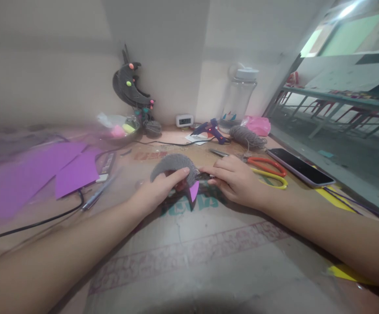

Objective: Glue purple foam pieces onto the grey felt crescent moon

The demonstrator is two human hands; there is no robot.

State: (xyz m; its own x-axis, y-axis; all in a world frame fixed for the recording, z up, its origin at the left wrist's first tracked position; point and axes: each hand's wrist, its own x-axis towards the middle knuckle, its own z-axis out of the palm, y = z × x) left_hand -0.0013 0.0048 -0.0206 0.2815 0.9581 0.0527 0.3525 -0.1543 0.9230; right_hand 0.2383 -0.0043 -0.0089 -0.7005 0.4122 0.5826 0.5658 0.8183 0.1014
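My left hand (158,187) grips a crescent (175,162) wrapped in grey yarn, its thumb lying across the wrapped surface. A bare purple paper tip (194,191) sticks out at the crescent's lower right end. Close to that end, my right hand (233,176) has its fingers pinched together, seemingly on the grey yarn; the strand itself is hard to make out. Just beyond the right hand lie scissors with an orange handle (268,165) and a yellow handle (271,178). A ball of grey yarn (248,137) rests behind them.
Purple paper sheets (74,174) and a pen (97,194) lie at left. Behind stand a glue gun (210,130), small clock (184,121), clear bottle (240,98) and pink bag (257,125). A dark crescent with coloured balls (128,85) leans by the wall. A phone (300,167) lies right.
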